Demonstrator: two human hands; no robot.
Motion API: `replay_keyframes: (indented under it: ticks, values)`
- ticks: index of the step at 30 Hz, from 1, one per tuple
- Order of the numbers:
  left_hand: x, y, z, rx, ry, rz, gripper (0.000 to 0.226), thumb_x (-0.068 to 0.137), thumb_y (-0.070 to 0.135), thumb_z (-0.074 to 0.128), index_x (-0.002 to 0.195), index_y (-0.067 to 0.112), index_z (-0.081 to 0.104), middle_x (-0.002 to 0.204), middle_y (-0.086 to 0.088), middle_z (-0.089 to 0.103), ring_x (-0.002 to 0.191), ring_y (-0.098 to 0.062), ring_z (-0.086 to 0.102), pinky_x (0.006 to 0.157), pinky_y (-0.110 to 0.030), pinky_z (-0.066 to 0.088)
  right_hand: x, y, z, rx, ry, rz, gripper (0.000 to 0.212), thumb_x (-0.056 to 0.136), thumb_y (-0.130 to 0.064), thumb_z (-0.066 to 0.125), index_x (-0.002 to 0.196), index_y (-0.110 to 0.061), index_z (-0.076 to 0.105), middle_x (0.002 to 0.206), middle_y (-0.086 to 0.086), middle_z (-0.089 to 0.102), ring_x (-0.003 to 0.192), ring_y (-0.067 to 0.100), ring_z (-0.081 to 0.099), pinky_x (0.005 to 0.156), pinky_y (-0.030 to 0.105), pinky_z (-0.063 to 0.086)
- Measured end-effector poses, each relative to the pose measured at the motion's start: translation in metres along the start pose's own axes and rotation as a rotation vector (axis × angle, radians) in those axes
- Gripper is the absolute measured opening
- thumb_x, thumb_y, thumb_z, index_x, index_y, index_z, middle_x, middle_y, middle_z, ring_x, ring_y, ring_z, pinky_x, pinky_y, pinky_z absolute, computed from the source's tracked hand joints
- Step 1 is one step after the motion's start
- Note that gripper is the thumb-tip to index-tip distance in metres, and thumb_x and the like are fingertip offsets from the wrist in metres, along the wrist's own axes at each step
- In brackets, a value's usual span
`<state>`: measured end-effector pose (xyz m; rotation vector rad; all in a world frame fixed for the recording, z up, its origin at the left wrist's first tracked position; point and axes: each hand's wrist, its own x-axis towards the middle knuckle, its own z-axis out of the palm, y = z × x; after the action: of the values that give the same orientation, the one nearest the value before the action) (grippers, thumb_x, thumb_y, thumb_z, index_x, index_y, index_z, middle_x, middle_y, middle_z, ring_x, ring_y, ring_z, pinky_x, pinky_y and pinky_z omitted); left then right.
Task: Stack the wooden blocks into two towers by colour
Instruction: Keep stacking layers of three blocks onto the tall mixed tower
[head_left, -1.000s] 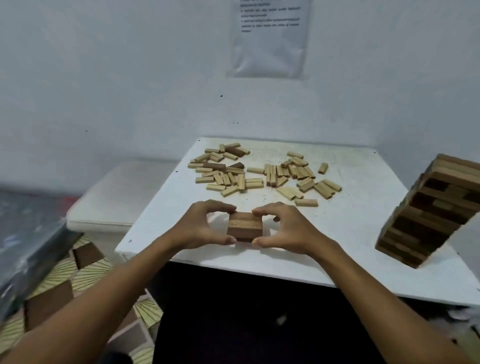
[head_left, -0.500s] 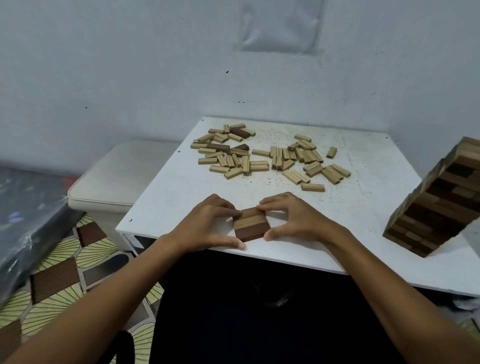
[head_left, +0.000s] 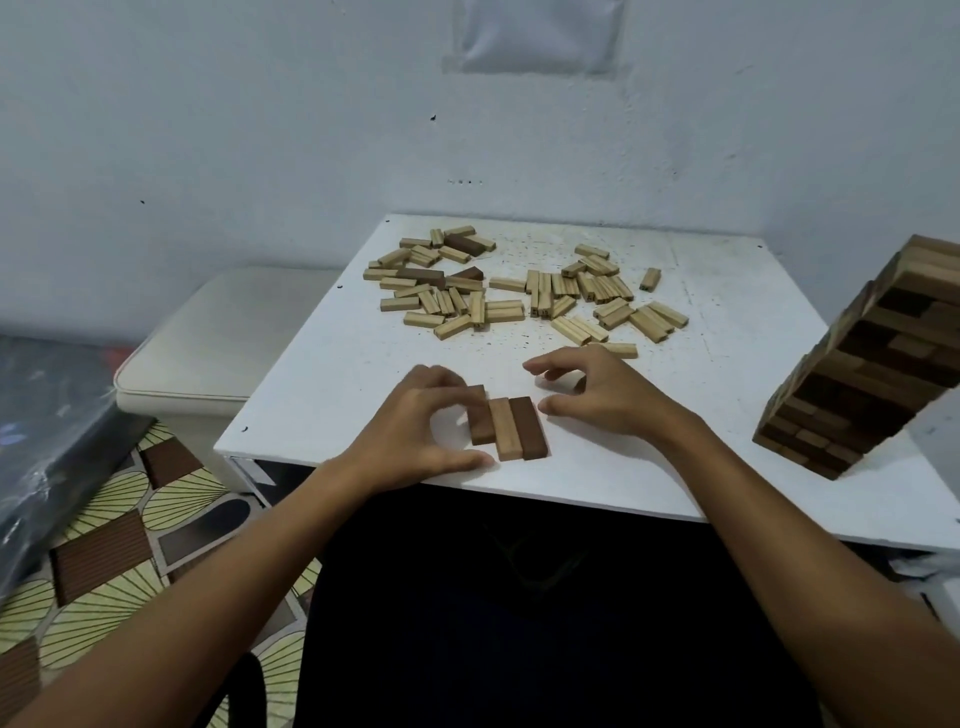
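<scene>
Three blocks lie flat side by side near the front edge of the white table (head_left: 727, 291): a dark brown block (head_left: 480, 423) on the left, a light block (head_left: 506, 431) in the middle and another dark block (head_left: 529, 426) on the right. My left hand (head_left: 415, 431) grips the left dark block, with fingers curled over its far end and the thumb by its near end. That block sits slightly farther back than the other two. My right hand (head_left: 597, 397) hovers just right of the row, loosely curled and holding nothing. Several loose blocks (head_left: 519, 301), mostly light, lie scattered farther back.
A tall tower of mixed dark and light blocks (head_left: 857, 374) stands at the table's right edge. A cream cushioned stool (head_left: 208, 343) sits left of the table, with a plastic-covered dark object (head_left: 41, 415) beyond it. A wall is close behind the table.
Both hands were pressing the three blocks together; now my right hand has let go and moved right and back. The left dark block has slid slightly away from me.
</scene>
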<state>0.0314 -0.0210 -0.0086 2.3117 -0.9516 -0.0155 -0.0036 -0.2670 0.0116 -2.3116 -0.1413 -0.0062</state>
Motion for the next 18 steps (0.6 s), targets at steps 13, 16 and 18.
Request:
replay_keyframes:
  ticks: [13, 16, 18]
  values:
    - [0.014, 0.001, 0.003, -0.066, -0.084, -0.019, 0.088, 0.056, 0.063, 0.077, 0.132, 0.023, 0.057, 0.124, 0.007, 0.062, 0.104, 0.001, 0.052, 0.083, -0.004, 0.035, -0.026, 0.002, 0.020, -0.044, -0.015, 0.028, 0.085, 0.065, -0.038, 0.087, 0.140, -0.033, 0.049, 0.123, -0.001, 0.051, 0.115, 0.010, 0.049, 0.096, 0.024, 0.035]
    - [0.016, 0.001, 0.003, -0.075, -0.106, -0.022, 0.088, 0.056, 0.059, 0.080, 0.134, 0.027, 0.054, 0.121, 0.013, 0.058, 0.105, 0.001, 0.049, 0.083, -0.005, 0.034, -0.027, 0.001, 0.021, -0.055, -0.012, 0.009, 0.087, 0.064, -0.037, 0.088, 0.141, -0.034, 0.047, 0.119, -0.003, 0.049, 0.110, 0.006, 0.047, 0.092, 0.021, 0.032]
    - [0.017, -0.001, 0.002, -0.075, -0.111, -0.015, 0.093, 0.055, 0.056, 0.086, 0.137, 0.030, 0.050, 0.121, 0.019, 0.053, 0.108, 0.002, 0.046, 0.085, -0.006, 0.032, -0.027, 0.002, 0.020, -0.050, -0.015, 0.006, 0.090, 0.063, -0.037, 0.088, 0.142, -0.038, 0.044, 0.123, -0.003, 0.048, 0.113, 0.006, 0.044, 0.094, 0.022, 0.032]
